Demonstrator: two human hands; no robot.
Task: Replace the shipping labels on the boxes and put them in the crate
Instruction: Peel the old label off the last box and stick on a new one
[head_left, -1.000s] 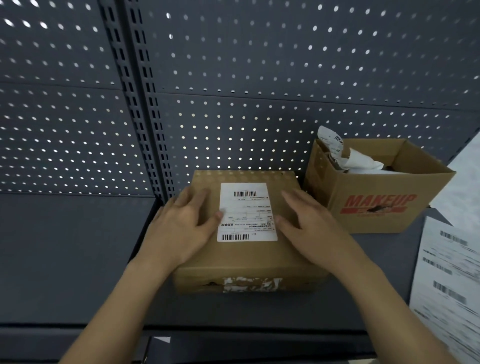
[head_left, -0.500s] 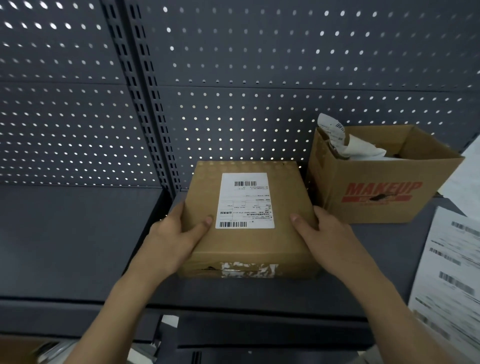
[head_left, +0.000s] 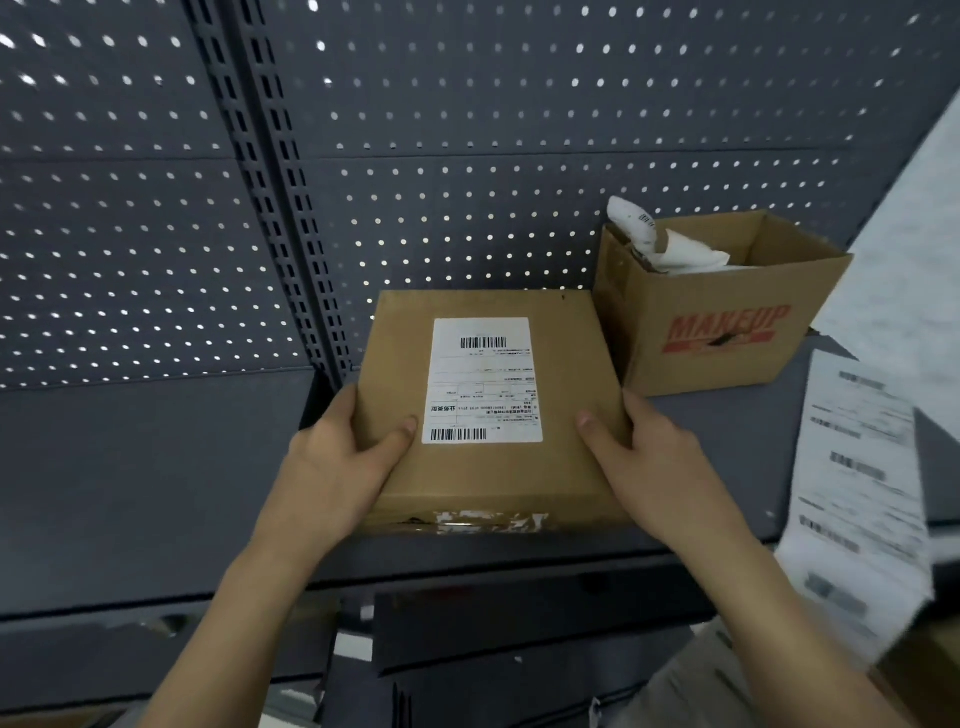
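A flat brown cardboard box (head_left: 483, 478) with a white shipping label (head_left: 482, 380) on its top is at the middle of the dark shelf (head_left: 130, 493). My left hand (head_left: 337, 462) grips its left side, thumb on top beside the label. My right hand (head_left: 649, 462) grips its right side, thumb on top. Torn tape remnants show on the box's front face. No crate is in view.
An open "MAKEUP" carton (head_left: 722, 317) holding crumpled white label paper (head_left: 670, 244) stands at the back right. A strip of printed labels (head_left: 857, 499) hangs at the right edge. A perforated back panel (head_left: 467, 156) rises behind the shelf.
My hands went from lying flat on the box top to gripping its two sides. The box has risen and come slightly toward me as the view shifted.
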